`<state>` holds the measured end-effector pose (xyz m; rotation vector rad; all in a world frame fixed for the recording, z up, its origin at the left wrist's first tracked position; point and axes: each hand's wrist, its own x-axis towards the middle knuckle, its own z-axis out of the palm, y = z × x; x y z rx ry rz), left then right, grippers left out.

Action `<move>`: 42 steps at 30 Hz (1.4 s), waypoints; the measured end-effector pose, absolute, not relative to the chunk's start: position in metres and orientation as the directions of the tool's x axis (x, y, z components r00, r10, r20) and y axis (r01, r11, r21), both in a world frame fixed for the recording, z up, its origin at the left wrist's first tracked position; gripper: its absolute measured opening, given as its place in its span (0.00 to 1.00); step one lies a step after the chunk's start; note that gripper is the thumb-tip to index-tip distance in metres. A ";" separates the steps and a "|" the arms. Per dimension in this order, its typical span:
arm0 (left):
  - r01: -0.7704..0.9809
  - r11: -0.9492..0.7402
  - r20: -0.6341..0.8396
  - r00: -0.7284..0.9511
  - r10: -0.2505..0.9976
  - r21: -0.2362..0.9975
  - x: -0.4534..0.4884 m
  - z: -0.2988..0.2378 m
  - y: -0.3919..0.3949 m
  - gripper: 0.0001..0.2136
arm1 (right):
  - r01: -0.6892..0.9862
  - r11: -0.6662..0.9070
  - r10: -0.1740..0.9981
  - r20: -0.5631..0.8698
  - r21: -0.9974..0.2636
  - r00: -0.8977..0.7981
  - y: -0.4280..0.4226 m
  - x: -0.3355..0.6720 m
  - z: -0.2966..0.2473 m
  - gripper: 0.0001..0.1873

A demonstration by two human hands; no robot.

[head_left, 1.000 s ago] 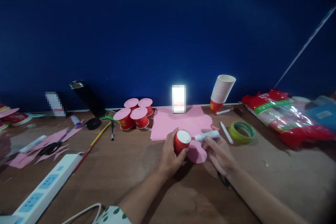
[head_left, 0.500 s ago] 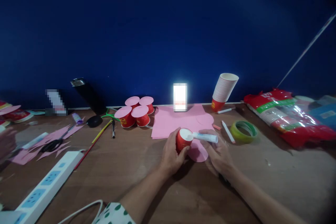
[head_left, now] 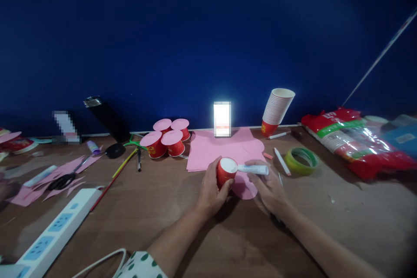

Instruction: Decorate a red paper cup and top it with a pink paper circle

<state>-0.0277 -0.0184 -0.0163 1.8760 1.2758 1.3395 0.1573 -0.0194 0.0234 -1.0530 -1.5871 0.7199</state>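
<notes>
My left hand (head_left: 210, 191) is wrapped around a red paper cup (head_left: 224, 178), its round white end facing up and tilted toward me. In my right hand (head_left: 269, 189) is a glue stick (head_left: 254, 169), a white and pale blue tube lying sideways. Its tip meets the cup's rim on the right side. Beneath both hands a pink paper disc (head_left: 246, 187) lies on the table, partly covered by the cup and fingers. Behind them are pink paper sheets (head_left: 215, 152). To the left, several red paper cups (head_left: 155, 147) stand topped with pink discs.
At the back right leans a stack of paper cups (head_left: 278, 108). Green tape (head_left: 301, 161), a white marker (head_left: 282, 161) and a red plastic pack (head_left: 355, 143) lie right. Leftward are scissors (head_left: 61, 181), a power strip (head_left: 58, 226), a black bottle (head_left: 109, 117) and another person's blurred hand (head_left: 6, 189).
The glue stick stays at the cup's rim, with both hands nearly in place. The whole view has shifted slightly. The other person's hand at far left has moved lower.
</notes>
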 end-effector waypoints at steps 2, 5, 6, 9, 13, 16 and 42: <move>0.404 -0.432 0.439 0.079 0.895 0.806 -0.028 -0.016 -0.018 0.28 | 0.281 0.426 0.903 0.424 -0.860 -0.071 -0.019 0.159 0.023 0.09; 0.414 -0.425 0.432 0.082 0.898 0.805 -0.028 -0.017 -0.018 0.28 | 0.310 0.396 0.917 0.385 -0.864 -0.101 -0.021 0.162 0.025 0.10; 0.419 -0.427 0.437 0.077 0.896 0.801 -0.029 -0.017 -0.018 0.28 | 0.310 0.383 0.924 0.363 -0.870 -0.121 -0.021 0.163 0.025 0.10; 0.432 -0.436 0.458 0.059 0.887 0.789 -0.029 -0.017 -0.017 0.28 | 0.279 0.343 0.936 0.302 -0.897 -0.180 -0.024 0.164 0.027 0.11; 0.428 -0.432 0.459 0.044 0.888 0.794 -0.028 -0.017 -0.017 0.28 | 0.188 0.295 0.955 0.293 -0.937 -0.040 -0.026 0.159 0.027 0.12; 0.419 -0.413 0.440 0.035 0.897 0.808 -0.026 -0.016 -0.017 0.28 | 0.120 0.300 0.949 0.308 -0.946 0.062 -0.025 0.155 0.025 0.13; 0.334 -0.329 0.366 -0.050 0.929 0.883 -0.024 -0.017 -0.014 0.33 | 0.052 0.274 0.962 0.273 -0.960 -0.026 -0.035 0.148 0.018 0.11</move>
